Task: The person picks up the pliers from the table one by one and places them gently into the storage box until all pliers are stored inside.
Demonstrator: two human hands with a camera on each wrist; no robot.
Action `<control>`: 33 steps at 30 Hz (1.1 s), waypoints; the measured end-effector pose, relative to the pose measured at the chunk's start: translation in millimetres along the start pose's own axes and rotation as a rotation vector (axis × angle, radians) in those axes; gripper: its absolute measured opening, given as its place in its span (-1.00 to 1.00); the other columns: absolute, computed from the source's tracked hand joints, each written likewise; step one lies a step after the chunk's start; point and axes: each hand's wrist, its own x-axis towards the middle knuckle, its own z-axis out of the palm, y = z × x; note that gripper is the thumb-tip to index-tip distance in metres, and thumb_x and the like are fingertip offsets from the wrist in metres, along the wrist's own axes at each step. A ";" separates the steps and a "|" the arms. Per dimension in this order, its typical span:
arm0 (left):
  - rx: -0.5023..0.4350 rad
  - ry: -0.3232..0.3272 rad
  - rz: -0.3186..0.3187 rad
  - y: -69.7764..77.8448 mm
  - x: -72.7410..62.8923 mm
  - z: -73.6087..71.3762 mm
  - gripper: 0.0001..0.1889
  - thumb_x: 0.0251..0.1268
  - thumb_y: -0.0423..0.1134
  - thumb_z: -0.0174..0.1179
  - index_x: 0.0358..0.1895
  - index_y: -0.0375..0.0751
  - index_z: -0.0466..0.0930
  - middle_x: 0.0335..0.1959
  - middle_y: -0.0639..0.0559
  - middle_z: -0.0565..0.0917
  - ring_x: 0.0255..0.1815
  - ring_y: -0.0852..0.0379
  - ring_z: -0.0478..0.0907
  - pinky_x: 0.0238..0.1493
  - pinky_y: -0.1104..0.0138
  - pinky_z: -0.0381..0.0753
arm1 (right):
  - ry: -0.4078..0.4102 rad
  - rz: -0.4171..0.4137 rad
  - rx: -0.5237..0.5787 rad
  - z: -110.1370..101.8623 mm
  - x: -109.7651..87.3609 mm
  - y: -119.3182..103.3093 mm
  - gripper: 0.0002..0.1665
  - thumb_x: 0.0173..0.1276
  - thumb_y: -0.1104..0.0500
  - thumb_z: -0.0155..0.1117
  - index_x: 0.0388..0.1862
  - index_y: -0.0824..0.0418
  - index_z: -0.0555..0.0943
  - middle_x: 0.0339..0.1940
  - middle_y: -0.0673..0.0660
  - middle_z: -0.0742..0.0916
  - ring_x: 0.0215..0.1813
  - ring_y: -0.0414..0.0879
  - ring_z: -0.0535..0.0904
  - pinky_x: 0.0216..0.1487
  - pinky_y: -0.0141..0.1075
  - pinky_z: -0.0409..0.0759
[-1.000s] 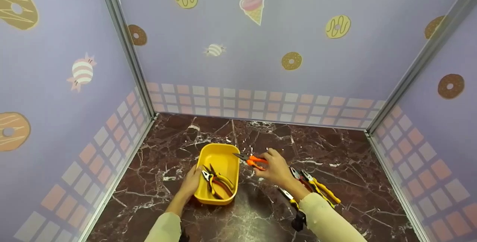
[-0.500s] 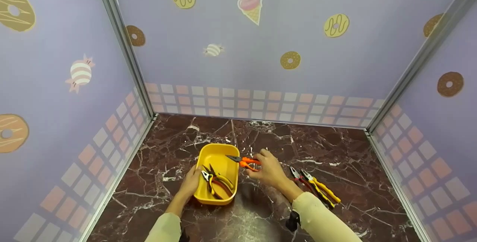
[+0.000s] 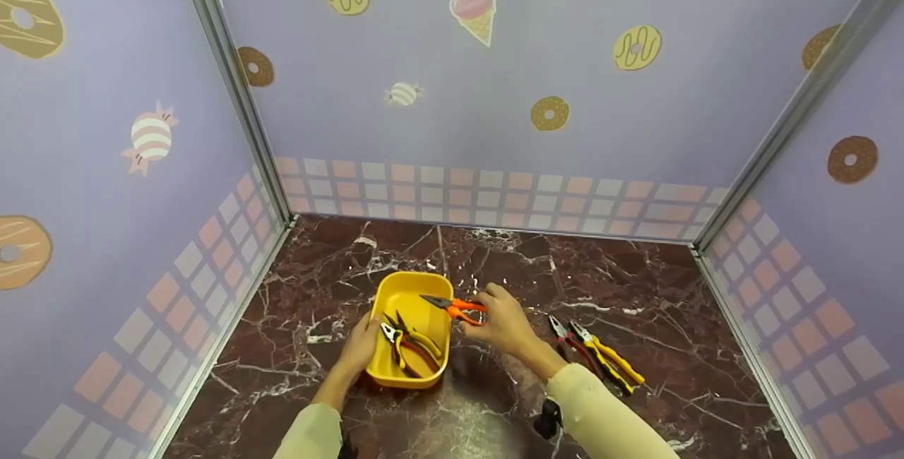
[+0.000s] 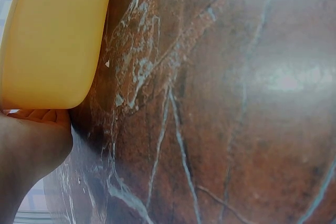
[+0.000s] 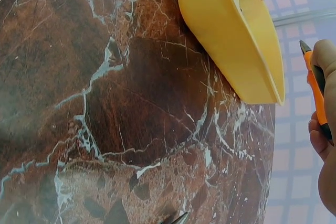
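A yellow plastic bin (image 3: 382, 289) stands on the marbled surface in the head view. The left hand (image 3: 359, 344) grips its left side, thumb at the rim and fingers against the outer wall. Inside lie pliers with yellow, black and reddish handles (image 3: 411, 349), partly overlapping. The right hand (image 3: 503, 321) holds long-nose pliers (image 3: 466, 307) by their orange handles. Their dark jaws point left, over the bin's right rim. In the right wrist view, the orange pliers (image 5: 316, 90) appear at the right edge, apart from the bin (image 5: 231, 40).
Right of the right forearm lie red-handled pliers (image 3: 575, 346) and yellow-and-black pliers (image 3: 611, 364), side by side. Patterned panels (image 3: 452, 127) enclose the marbled surface (image 3: 339, 254) at the back and both sides.
The right hand has moved left with the orange-handled pliers, bringing their tip from the bin's right rim to above its inside. The left hand and the bin have stayed in place.
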 end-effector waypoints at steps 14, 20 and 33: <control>-0.001 0.002 0.011 -1.3 -0.1 1.9 -0.47 0.80 -0.16 -0.19 0.59 -0.44 0.25 0.50 -0.45 0.41 0.50 -0.38 0.34 0.56 -0.19 0.20 | -0.052 0.020 -0.014 5.6 1.2 -5.4 -0.50 0.11 -0.14 0.62 -0.12 0.18 0.78 -0.33 -0.04 0.44 -0.31 -0.13 0.39 -0.31 -0.24 0.50; -0.010 -0.010 0.027 -2.4 0.0 2.8 -0.47 0.80 -0.18 -0.19 0.58 -0.48 0.23 0.49 -0.46 0.41 0.50 -0.37 0.34 0.58 -0.17 0.19 | -0.084 0.041 -0.018 7.4 2.0 -8.6 -0.50 0.14 -0.16 0.61 -0.13 0.18 0.77 -0.34 -0.05 0.44 -0.31 -0.14 0.40 -0.30 -0.26 0.51; 0.011 -0.005 -0.002 -0.4 0.2 0.3 -0.43 0.81 -0.11 -0.20 0.62 -0.44 0.20 0.54 -0.43 0.35 0.56 -0.38 0.25 0.61 -0.19 0.11 | -0.065 0.001 -0.021 19.1 8.3 -16.6 -0.52 0.10 -0.10 0.66 -0.18 0.21 0.76 -0.32 -0.01 0.49 -0.28 -0.12 0.47 -0.25 -0.22 0.63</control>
